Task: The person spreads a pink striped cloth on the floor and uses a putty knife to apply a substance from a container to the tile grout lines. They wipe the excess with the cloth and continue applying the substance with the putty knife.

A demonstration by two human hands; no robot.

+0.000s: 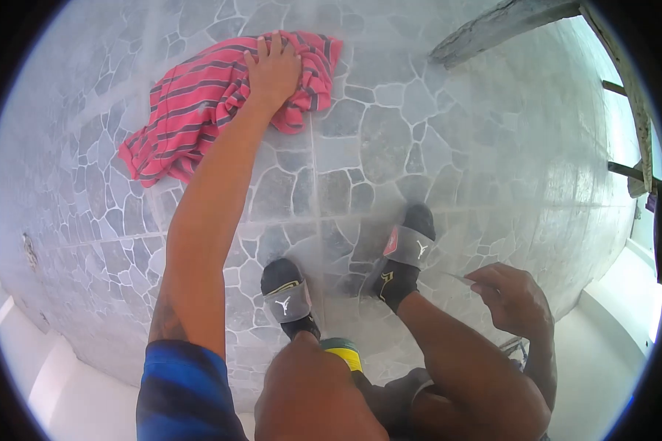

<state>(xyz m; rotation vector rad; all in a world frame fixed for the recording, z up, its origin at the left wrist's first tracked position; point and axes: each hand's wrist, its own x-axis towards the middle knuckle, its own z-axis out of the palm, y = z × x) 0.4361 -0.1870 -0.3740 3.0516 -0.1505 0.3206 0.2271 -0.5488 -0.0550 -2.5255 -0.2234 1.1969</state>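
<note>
A pink cloth with dark stripes (191, 99), crumpled like a garment, lies spread on the stone-patterned floor. My left hand (275, 73) rests on its upper right part, palm down with the fingers spread. Lower right, beside my right knee, my right hand (511, 294) is closed in a pinch. Between its thumb and fingers is a thin, pale, flat piece (456, 278); its kind is not clear. The fingers farther back in that hand are partly hidden.
My feet in black socks and sandals (287, 303) stand on the tiled floor (390, 140). A yellow and green object (343, 354) shows between my legs. A weathered wooden piece of furniture (504, 33) stands at the upper right. White walls border the lower corners.
</note>
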